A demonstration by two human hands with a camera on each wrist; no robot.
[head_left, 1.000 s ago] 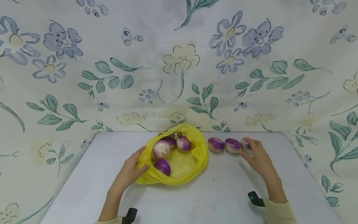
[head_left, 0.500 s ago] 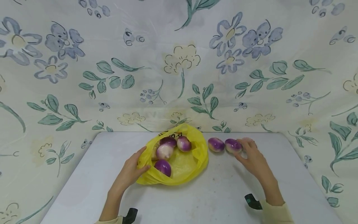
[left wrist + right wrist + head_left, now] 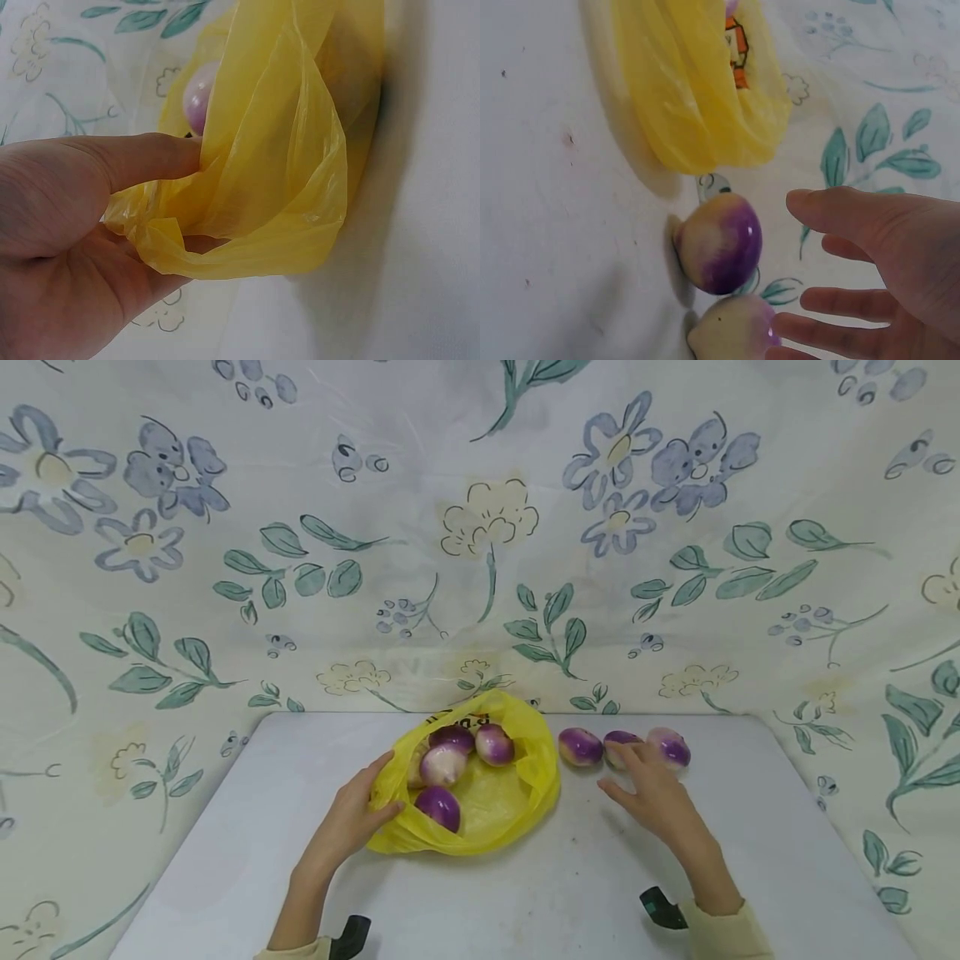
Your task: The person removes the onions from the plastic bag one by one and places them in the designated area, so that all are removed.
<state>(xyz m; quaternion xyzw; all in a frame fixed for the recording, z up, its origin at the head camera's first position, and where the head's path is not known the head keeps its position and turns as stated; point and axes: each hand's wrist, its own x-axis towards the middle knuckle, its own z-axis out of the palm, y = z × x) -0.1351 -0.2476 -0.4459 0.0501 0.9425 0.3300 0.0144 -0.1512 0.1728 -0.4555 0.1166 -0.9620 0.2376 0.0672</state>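
Observation:
A yellow plastic bag stands with its mouth wide, several purple-and-white turnips inside it. My left hand holds the bag's left rim, the thumb on the inner side and the fingers behind the plastic, as the left wrist view shows. To the right of the bag, three turnips lie in a row: a left one, a middle one partly hidden by my fingers, and a right one. My right hand hovers by the middle turnip with fingers spread, nothing in its grasp.
Both hands work over a white table with small dark specks. A floral cloth hangs behind its back edge. Black curved pieces stick out by each sleeve.
My right hand has let go of the right turnip, which stays at the row's end, and moved left to the middle one. Inside the bag a pale turnip has rolled slightly. My left hand stays put.

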